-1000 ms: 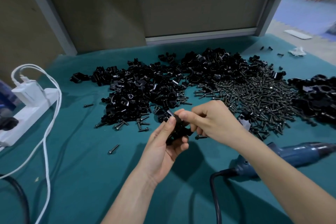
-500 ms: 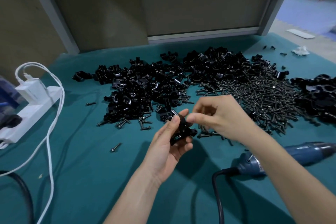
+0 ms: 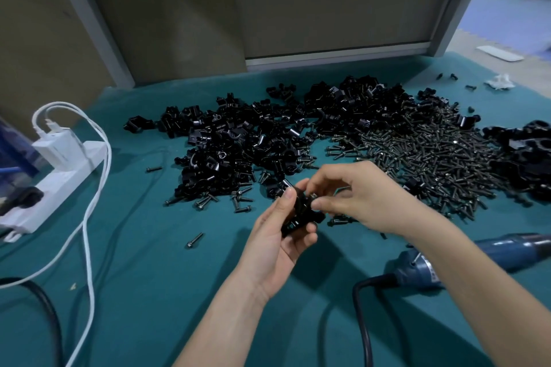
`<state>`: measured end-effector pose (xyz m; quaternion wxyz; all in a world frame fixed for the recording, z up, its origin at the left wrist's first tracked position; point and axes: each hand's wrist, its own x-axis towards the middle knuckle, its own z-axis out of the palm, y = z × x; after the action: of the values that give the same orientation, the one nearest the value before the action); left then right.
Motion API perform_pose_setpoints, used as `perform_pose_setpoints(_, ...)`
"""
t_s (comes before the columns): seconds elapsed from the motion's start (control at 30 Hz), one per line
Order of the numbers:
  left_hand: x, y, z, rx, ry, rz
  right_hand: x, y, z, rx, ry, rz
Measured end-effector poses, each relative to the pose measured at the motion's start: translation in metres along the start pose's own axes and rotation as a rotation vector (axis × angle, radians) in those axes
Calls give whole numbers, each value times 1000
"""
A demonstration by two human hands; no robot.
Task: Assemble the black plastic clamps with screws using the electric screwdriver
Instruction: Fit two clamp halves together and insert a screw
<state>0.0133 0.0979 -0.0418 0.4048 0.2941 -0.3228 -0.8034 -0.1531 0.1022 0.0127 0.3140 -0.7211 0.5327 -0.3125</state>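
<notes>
Between both hands, just above the tabletop (image 3: 149,277), sits one black clamp (image 3: 301,214). The left hand (image 3: 277,235) has its grip curled round it, thumb and fingers. The right hand (image 3: 357,197) pinches a screw (image 3: 313,196) at its top. Both holds match half a second ago. The clamp is blocky, glossy and half hidden.

Betw. fingers (image 3: 287,198), small black plastic clamp (image 3: 299,213): smooth, semi-gloss. Heap of black plastic clamp parts (image 3: 238,143) beyond fingertips: shiny. Pile of dark metal screws (image 3: 432,155) right of fingers: dull sheen. Teal cloth table cover (image 3: 143,247) under: matt. Blue plastic electric screwdriver (image 3: 492,253) nr wrist: smooth, satin.
</notes>
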Motion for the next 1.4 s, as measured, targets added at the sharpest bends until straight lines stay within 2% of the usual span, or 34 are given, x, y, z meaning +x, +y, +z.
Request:
perform_pose_setpoints(0.2,2,-3,0,81,47,49,0,-1,5,138,11,71)
perform_pose_setpoints(0.3,4,-5,-1,163,120,106,1,-4,16,65,105,109)
perform_pose_setpoints(0.37,5,-6,0,195,155,112,4,-4,21,108,151,150)
perform_pose_setpoints(0.53,4,-7,3,265,167,149,4,1,15,469,117,300)
perform_pose_setpoints(0.7,4,0,1,45,149,129,-2,9,4,1002,107,336)
perform_pose_setpoints(0.8,2,4,2,-79,91,146,-8,12,-1,1114,91,292)
perform_pose_setpoints(0.93,1,8,2,-114,60,167,-11,14,0,1027,142,256)
perform_pose_setpoints(1.13,4,4,3,-29,83,165,-7,8,4,631,267,184)
perform_pose_setpoints(1.4,2,4,3,-33,40,137,-6,2,2,294,245,85)
